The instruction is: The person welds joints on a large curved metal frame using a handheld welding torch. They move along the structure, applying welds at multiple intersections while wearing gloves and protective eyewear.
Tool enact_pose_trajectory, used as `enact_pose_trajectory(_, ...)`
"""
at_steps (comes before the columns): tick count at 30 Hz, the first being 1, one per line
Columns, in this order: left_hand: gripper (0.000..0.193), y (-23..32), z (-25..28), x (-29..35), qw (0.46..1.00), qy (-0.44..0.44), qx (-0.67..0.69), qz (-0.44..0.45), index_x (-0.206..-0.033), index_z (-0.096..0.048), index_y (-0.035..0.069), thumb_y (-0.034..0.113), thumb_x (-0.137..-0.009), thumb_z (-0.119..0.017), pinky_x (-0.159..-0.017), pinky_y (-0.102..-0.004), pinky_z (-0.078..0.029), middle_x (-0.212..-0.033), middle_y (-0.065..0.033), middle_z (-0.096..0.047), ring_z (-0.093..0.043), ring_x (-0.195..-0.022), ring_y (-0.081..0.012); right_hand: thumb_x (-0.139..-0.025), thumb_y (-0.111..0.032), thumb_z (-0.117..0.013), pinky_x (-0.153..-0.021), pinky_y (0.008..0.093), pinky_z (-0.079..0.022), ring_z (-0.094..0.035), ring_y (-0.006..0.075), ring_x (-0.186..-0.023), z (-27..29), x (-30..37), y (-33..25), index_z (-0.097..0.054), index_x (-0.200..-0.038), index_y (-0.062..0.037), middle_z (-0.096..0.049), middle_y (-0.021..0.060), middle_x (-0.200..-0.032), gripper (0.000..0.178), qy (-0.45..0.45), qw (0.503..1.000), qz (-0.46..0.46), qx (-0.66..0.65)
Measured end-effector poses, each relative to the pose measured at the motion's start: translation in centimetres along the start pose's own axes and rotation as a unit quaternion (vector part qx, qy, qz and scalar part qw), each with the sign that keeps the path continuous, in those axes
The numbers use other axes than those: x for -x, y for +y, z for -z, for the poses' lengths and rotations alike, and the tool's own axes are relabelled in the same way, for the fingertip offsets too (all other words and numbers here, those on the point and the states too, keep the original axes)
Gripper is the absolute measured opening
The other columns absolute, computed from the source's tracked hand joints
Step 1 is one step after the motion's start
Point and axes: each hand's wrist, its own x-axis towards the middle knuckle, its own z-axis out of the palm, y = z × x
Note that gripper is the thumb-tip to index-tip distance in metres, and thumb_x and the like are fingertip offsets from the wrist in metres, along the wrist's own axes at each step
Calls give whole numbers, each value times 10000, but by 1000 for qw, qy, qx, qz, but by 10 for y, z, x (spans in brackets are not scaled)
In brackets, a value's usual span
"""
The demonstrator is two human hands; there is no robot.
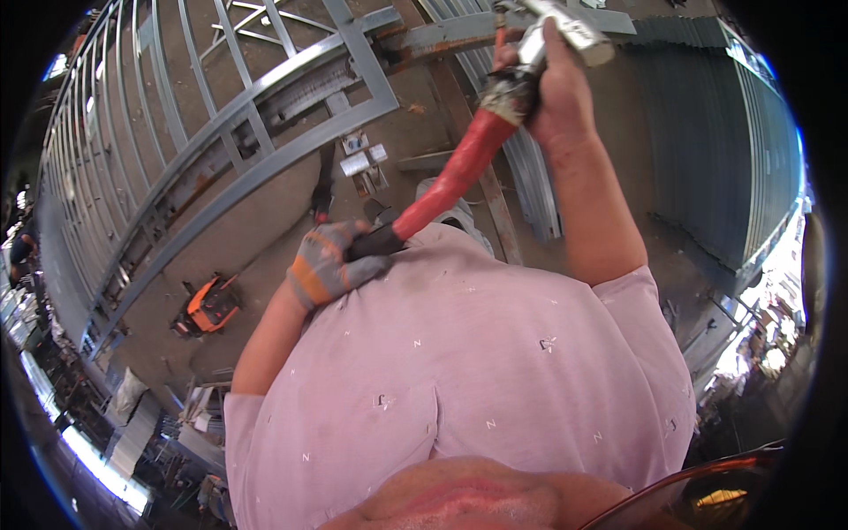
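A hammer with a silver metal head [579,34] and a red-wrapped handle [458,170] slants across in front of my chest. Around the black lower end of that handle closes my left hand [331,265], in a grey and orange glove. My right hand [561,93], bare, grips it up by the head, at the frayed wrapping. Beside my right fingertips shows a thin orange-red piece [500,37] with a dark metal end; whether I hold it cannot be made out. A dark strap-like piece [324,181] appears just beyond my left hand.
A welded frame of metal bars [256,97] fills the upper left, its corner near the hammer. Long corrugated sheets [707,141] are stacked at the right. An orange and black machine [210,305] sits on the floor at left, with a cable. Small white boxes [364,161] lie beyond me.
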Motion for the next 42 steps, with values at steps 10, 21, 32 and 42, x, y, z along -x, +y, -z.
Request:
enact_pose_trajectory(10, 602, -60, -60, -15, 981, -17, 157, -116, -1449, -619, 44, 282, -941, -837, -1011, -340, -557, -1322, -134, -726, -700, -1181, -229, -1054, -105, -677, -695, 335, -551, -625, 180, -736, -20, 114, -47, -615, -1144, -38, -586, 47, -786, 128, -93, 912, 79, 393)
enact_pose_trajectory(21, 712, -363, 46, 66, 642, 601, -52, 473, -1452, -615, 7, 581, -1031, -637, -1134, -480, -506, -1449, -200, -671, -640, -1344, -374, -972, -11, -744, -737, 262, -519, -639, 96, -824, -7, 186, 9, -638, -1202, -12, -649, 25, -938, 252, -118, 808, 9, 578)
enact_pose_trajectory(32, 474, -468, 77, 12, 668, 178, -85, 717, -1447, -657, -5, 305, -1092, -601, -1046, -431, -598, -1571, -192, -594, -688, -1325, -335, -881, -85, -788, -713, 418, -569, -712, 278, -707, 11, 118, 32, -699, -1222, -52, -708, 111, -829, 354, -202, 541, 88, 812)
enact_pose_trajectory(42, 338, -427, 86, 6, 664, 100, -180, 718, -1360, -755, 41, 184, -1079, -634, -975, -460, -621, -1420, -178, -706, -725, -1252, -342, -846, -311, -820, -724, 501, -577, -745, 395, -816, 9, 68, 101, -652, -1161, -121, -759, 150, -841, 404, -189, 406, 48, 893)
